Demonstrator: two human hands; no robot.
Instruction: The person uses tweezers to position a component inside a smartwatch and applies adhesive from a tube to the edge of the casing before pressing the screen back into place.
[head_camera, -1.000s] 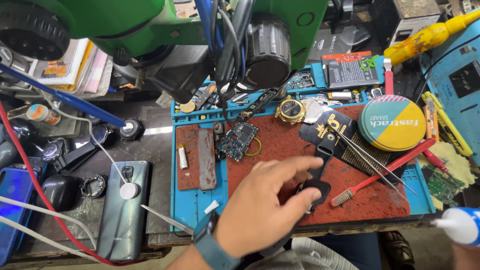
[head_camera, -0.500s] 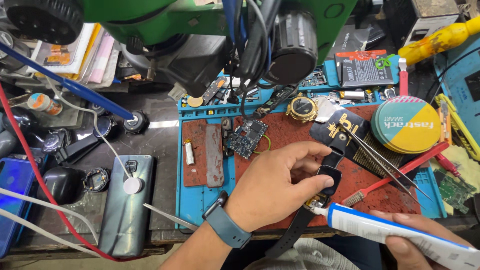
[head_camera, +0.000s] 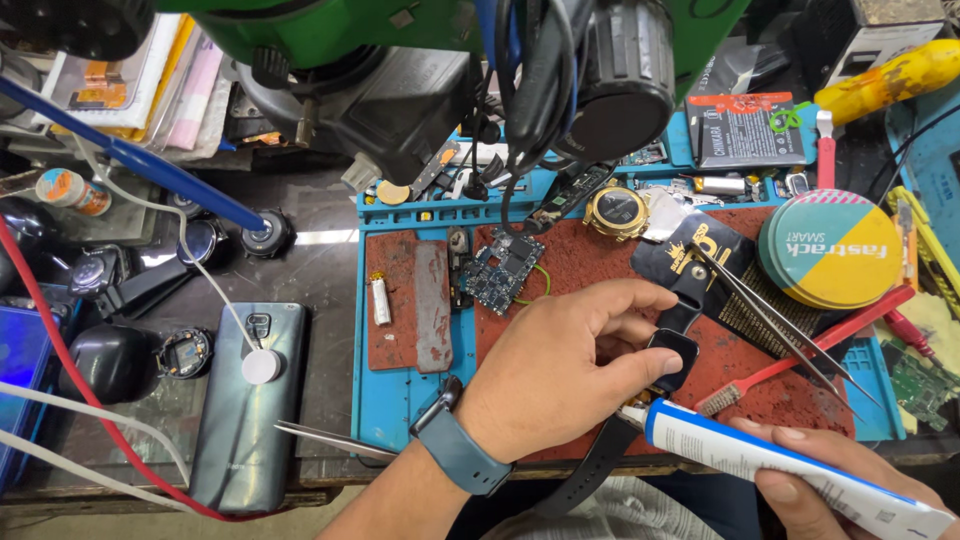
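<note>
My left hand (head_camera: 560, 365) grips a black smartwatch (head_camera: 672, 356) between thumb and fingers, its screen facing up over the red work mat (head_camera: 580, 265). The watch's black strap (head_camera: 590, 470) hangs down past the mat's front edge. My right hand (head_camera: 815, 475), at the lower right, holds a white and blue glue tube (head_camera: 760, 458) whose nozzle tip points at the lower left edge of the watch, close to touching it. A grey band sits on my left wrist.
A small blue circuit board (head_camera: 505, 272), metal tweezers (head_camera: 790, 335), a red-handled brush (head_camera: 800, 360), a round tin (head_camera: 828, 250) and a gold watch case (head_camera: 616, 212) lie on the mat. A dark phone (head_camera: 245, 400) lies left, a green microscope (head_camera: 420, 60) overhangs above.
My right hand has brought the glue tube in from the lower right, up to the watch. My left hand has kept the watch in place, turning it slightly.
</note>
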